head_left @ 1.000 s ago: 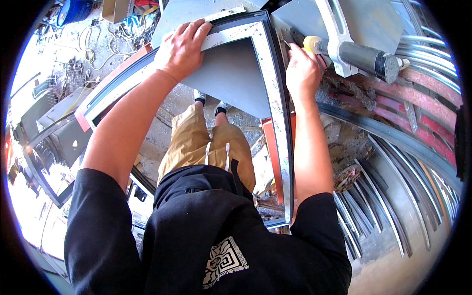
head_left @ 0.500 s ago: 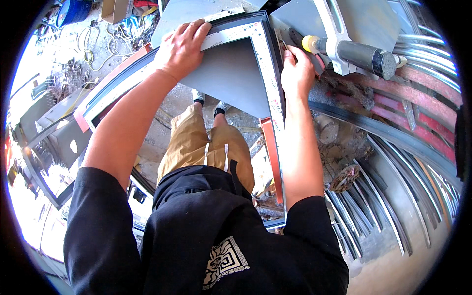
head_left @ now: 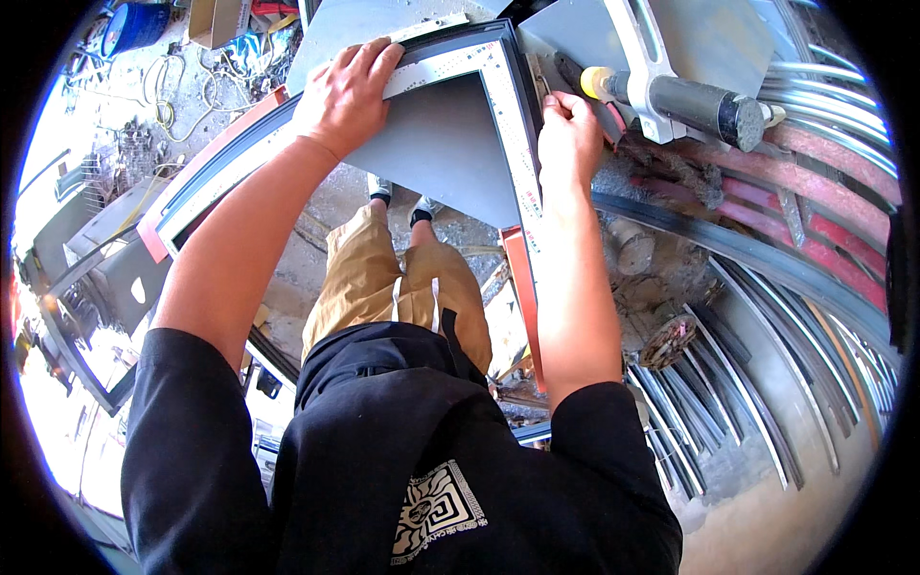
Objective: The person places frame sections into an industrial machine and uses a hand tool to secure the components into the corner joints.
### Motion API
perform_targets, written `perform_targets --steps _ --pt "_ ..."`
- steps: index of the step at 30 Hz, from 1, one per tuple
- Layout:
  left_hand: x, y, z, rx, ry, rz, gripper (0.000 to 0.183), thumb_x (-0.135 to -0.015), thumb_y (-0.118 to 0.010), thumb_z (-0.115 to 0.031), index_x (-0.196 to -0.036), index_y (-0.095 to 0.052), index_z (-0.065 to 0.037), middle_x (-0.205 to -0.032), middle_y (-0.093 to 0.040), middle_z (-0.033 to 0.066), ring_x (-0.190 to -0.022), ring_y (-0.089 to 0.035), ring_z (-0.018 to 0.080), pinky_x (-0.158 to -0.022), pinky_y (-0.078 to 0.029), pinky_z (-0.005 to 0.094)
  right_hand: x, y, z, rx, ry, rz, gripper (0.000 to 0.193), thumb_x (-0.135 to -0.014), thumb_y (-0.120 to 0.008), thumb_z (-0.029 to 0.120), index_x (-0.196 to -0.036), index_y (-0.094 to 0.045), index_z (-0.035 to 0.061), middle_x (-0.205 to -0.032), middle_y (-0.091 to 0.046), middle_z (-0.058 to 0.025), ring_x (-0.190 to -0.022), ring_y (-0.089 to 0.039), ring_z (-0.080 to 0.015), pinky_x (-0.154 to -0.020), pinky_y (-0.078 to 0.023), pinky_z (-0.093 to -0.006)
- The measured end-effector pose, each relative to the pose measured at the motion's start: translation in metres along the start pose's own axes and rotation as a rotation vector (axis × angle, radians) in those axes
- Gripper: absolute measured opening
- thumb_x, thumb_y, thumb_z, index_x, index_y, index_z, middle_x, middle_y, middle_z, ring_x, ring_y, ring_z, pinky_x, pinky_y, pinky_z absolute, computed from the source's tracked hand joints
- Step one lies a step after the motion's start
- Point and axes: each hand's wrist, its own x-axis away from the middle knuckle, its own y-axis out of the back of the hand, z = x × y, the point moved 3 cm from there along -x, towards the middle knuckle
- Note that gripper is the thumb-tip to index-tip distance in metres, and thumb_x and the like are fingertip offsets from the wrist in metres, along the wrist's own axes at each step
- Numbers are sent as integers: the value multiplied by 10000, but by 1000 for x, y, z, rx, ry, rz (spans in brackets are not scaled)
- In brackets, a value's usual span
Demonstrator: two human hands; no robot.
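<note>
A metal window or door frame (head_left: 510, 125), dark outside with a pale speckled inner face, lies in front of me with its corner at the far side. My left hand (head_left: 347, 101) grips the frame's far bar, the fingers bent over it. Just outside the right-hand bar, my right hand (head_left: 572, 139) is closed in a pinch near the corner. Between thumb and finger a thin, small piece seems to stick out, too small to make out. Close beside that hand lies a hand tool with a red and black handle (head_left: 611, 123).
A two-faced mallet (head_left: 704, 107), yellow at one end and black at the other, lies on a grey panel (head_left: 709, 38). Red-painted beams (head_left: 815, 163) and metal profiles (head_left: 757, 374) fill the right. A cord (head_left: 165, 96), a blue drum (head_left: 134, 29) and a cardboard box (head_left: 218, 21) are far left.
The view has shifted slightly, so the frame and both hands sit a little further left. Against the frame, neither hand has visibly changed its place or hold.
</note>
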Motion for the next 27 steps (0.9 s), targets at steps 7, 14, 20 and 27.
perform_targets --steps 7,14,20,27 --pt "1 -2 3 8 -2 -21 823 -834 -897 -72 -1589 -581 -159 -1611 -647 57 -1441 -660 336 -1164 -615 489 7 -4 9 -158 -168 2 258 -1069 -795 193 -1218 -841 -12 -1145 -862 -215 -1030 -819 -288 -964 -608 -399" --pt "1 -1 2 23 -1 3 816 -823 -895 -63 -1575 -591 -150 -1604 -654 66 -1430 -667 342 -1175 -605 490 11 3 14 227 253 -53 208 -1060 -758 134 -1186 -819 -19 -1178 -800 -238 -1132 -763 -417 -1038 -588 -489" --pt "4 -4 2 14 -2 -16 804 -833 -879 -45 -1578 -591 -146 -1604 -657 68 -1436 -668 340 -1178 -602 489 7 7 20 343 435 -144 208 -1099 -732 192 -1226 -811 48 -1243 -796 -198 -1173 -755 -409 -1050 -586 -518" --pt "3 -2 3 11 2 -2 800 -839 -881 -62 -1581 -594 -151 -1611 -651 68 -1447 -662 338 -1183 -598 491 -19 31 4 360 545 23 163 -1084 -754 193 -1190 -825 90 -1177 -809 -182 -1151 -739 -432 -1082 -547 -541"
